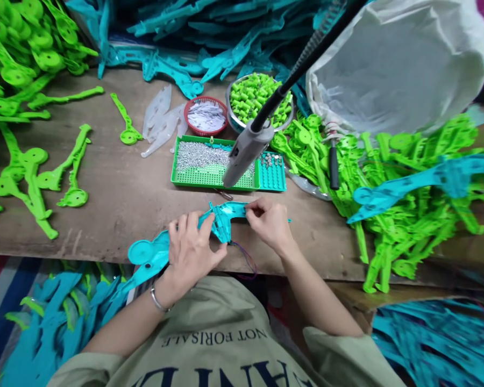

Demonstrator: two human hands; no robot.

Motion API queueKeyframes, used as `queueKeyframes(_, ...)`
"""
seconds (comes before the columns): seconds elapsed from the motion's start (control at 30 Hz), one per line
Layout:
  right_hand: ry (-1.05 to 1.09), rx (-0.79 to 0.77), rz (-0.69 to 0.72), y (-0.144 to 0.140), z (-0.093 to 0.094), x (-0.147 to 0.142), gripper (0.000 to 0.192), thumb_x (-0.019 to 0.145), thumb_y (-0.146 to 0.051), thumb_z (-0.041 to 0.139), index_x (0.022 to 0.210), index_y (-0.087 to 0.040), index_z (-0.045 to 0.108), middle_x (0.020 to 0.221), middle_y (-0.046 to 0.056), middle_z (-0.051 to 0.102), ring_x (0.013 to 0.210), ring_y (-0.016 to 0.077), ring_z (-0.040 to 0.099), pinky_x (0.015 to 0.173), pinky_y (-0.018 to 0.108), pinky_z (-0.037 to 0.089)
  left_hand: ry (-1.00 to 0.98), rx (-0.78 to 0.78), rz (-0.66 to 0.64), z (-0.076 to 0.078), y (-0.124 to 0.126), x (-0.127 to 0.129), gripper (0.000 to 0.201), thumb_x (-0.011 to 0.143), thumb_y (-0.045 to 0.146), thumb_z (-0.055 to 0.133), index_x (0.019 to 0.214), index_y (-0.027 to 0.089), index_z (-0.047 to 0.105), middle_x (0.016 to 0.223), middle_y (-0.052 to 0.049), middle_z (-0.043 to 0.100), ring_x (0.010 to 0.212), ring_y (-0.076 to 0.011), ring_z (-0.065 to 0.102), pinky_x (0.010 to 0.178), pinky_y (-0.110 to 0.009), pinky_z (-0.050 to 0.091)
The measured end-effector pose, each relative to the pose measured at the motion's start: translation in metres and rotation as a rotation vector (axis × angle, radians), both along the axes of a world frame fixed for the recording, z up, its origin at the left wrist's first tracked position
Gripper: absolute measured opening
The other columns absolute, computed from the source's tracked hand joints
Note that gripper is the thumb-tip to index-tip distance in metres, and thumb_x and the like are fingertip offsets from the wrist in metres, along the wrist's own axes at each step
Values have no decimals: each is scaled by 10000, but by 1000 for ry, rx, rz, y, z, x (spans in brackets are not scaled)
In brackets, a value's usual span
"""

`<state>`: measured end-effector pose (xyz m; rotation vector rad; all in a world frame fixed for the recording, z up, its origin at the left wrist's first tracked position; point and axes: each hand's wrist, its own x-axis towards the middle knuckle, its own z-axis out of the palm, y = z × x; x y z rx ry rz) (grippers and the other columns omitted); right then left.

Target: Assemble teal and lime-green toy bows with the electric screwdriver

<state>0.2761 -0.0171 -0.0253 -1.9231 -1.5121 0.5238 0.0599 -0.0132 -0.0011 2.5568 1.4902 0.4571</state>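
A long teal plastic shell point(149, 255) lies aslant on the table in front of me, its hollow inner side up. My left hand point(193, 242) rests over its middle, fingers bent across it and thumb apart, holding it down. At the shell's right end, my right hand point(268, 223) is closed in a pinch; whatever is between the fingertips is too small to make out. Thin red and blue wires point(248, 258) trail from the shell toward the table's front edge.
A green tray point(213, 185) of small metal pieces stands beyond the shell, under a grey-ended black arm point(246, 153). Behind are a red basket point(205, 129) and a bowl point(232, 115) of green pieces. Green plastic parts point(32, 166) lie left; more point(403, 236) heap right beside a white sack point(391, 70).
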Motion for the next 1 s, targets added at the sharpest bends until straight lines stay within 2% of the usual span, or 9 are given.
queueKeyframes(0.13,-153,157,21,-25,-20,-10,291,963,-327,557,1058,-235,816,1107,118,725,998,269,656,893,465,512,-25,-57,-3,-6,7,-5,521,774,377,751,1255,183,701,1169,-143,667,1077,-339,585,897,-470,418)
queueKeyframes(0.3,-297,138,45,-41,-29,-16,348,1005,-353,513,1260,-286,741,1388,120,619,1198,326,552,995,557,448,-21,-131,-5,-21,16,-10,558,758,405,766,1269,190,701,1167,-142,661,1075,-343,585,895,-463,424)
queueKeyframes(0.4,-227,205,39,-49,-22,-18,296,992,-324,533,1209,-257,724,1284,126,662,1159,301,594,993,523,463,-4,-167,-24,-29,21,-14,596,762,429,779,1304,200,685,1191,-143,652,1094,-344,579,911,-458,430)
queueKeyframes(0.53,-158,202,112,-75,-17,-26,109,924,-314,626,974,-220,654,886,72,702,836,242,644,790,415,491,8,-162,-84,-29,21,-21,665,802,462,779,1387,185,630,1270,-169,642,1152,-365,579,954,-493,448)
queueKeyframes(0.6,-201,132,158,-87,-21,-31,82,898,-291,633,927,-215,623,844,66,700,773,239,634,715,397,464,-22,-113,-122,-26,16,-22,700,834,471,764,1436,164,581,1370,-200,602,1226,-385,561,1000,-532,447)
queueKeyframes(0.7,-194,86,129,-93,-28,-36,55,905,-214,571,898,-218,626,835,65,719,768,237,657,687,382,469,-112,-98,-228,-24,1,-16,519,924,342,688,1404,175,589,1358,-186,625,1218,-346,597,998,-519,490)
queueKeyframes(0.83,18,114,79,-84,-18,-35,100,911,-187,564,906,-227,655,815,30,728,689,172,674,657,317,532,-318,-260,-395,-31,-16,-1,393,981,155,549,1372,164,584,1171,-130,721,1099,-251,685,961,-444,569)
queueKeyframes(0.9,84,123,54,-78,-8,-35,79,910,-210,590,916,-231,667,797,17,732,638,155,665,633,297,548,-461,-382,-354,-35,-18,6,344,986,156,537,1321,163,617,1116,-115,743,1041,-225,712,926,-410,595)
queueKeyframes(1.0,140,130,10,-72,5,-34,61,909,-261,625,930,-235,676,789,16,745,624,156,672,635,295,572,-703,-678,-193,-38,-18,14,263,972,246,603,1218,190,678,1024,-78,768,919,-193,738,833,-345,618)
